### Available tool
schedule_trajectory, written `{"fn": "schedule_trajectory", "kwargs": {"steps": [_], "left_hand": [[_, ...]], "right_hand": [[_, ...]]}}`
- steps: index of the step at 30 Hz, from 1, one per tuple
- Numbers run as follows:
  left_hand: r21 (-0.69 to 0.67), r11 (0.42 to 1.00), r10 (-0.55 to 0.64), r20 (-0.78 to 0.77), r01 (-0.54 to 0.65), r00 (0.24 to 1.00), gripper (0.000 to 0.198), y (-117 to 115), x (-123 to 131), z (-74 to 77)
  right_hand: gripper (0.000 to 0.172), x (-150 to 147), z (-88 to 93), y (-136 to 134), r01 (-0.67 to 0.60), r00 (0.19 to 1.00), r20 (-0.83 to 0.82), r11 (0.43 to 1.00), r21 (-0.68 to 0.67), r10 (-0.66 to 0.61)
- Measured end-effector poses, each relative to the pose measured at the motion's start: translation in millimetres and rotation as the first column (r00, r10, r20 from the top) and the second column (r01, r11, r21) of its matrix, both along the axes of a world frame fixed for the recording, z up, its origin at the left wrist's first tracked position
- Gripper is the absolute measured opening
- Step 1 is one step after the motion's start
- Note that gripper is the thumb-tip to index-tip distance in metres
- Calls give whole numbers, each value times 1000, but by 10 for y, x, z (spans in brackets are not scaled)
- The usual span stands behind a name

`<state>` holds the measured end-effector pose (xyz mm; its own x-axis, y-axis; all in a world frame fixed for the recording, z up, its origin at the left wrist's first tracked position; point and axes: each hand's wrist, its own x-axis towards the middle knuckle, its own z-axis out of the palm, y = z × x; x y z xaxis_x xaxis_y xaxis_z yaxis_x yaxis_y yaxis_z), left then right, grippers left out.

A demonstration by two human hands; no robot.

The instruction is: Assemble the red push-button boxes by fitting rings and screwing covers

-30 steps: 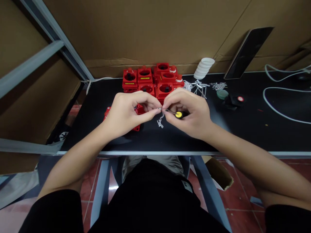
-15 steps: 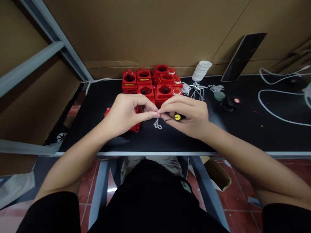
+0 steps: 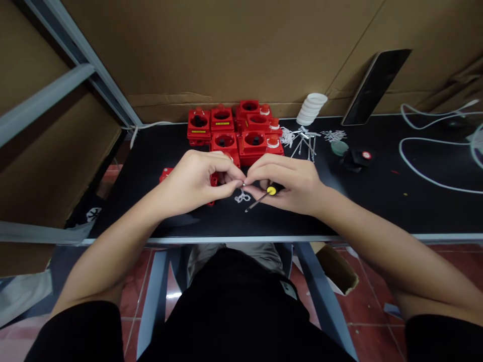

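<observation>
My left hand [image 3: 204, 178] is closed in a pinch, its fingertips meeting those of my right hand over the table. From the pinch hangs a thin pale chain [image 3: 242, 197], with a tiny shiny piece showing at the fingertips. My right hand [image 3: 292, 181] is closed around a screwdriver [image 3: 271, 191] with a black and yellow handle, its shaft slanting down to the left. Its thumb and forefinger also touch the chain's upper end. Partly covered by my left hand, a red housing [image 3: 166, 173] lies on the table.
Several red boxes [image 3: 223, 143] with round openings stand behind my hands. To their right are white rings [image 3: 312, 108] in a stack, metal rods [image 3: 304, 140], small screws [image 3: 334, 136], a green dish [image 3: 339, 148] and a black object [image 3: 356, 160]. A white cable [image 3: 426, 176] curls at the right.
The screwdriver has swung so its shaft now points lower and shows more fully. Both hands have shifted slightly down, and the hanging chain has moved a little left.
</observation>
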<state>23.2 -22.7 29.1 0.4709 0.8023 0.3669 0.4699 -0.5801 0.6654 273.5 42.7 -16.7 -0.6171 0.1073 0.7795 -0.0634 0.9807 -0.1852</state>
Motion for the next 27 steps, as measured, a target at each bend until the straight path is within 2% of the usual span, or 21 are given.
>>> {"fn": "schedule_trajectory", "kwargs": {"steps": [4, 10, 17, 27], "left_hand": [[-4, 1000, 18, 2, -18, 1000, 10, 5, 9, -5], [-12, 998, 57, 30, -56, 998, 11, -12, 17, -2], [-21, 999, 34, 28, -34, 999, 12, 6, 13, -10], [-26, 1000, 8, 9, -8, 1000, 11, 14, 38, -14]], "right_hand": [[13, 4, 13, -25, -9, 1000, -10, 1000, -26, 8], [15, 2, 5, -62, 26, 1000, -1, 968, -248, -27], [18, -26, -21, -50, -14, 999, -35, 928, -372, 1], [21, -45, -28, -29, -55, 998, -15, 943, -329, 53]]}}
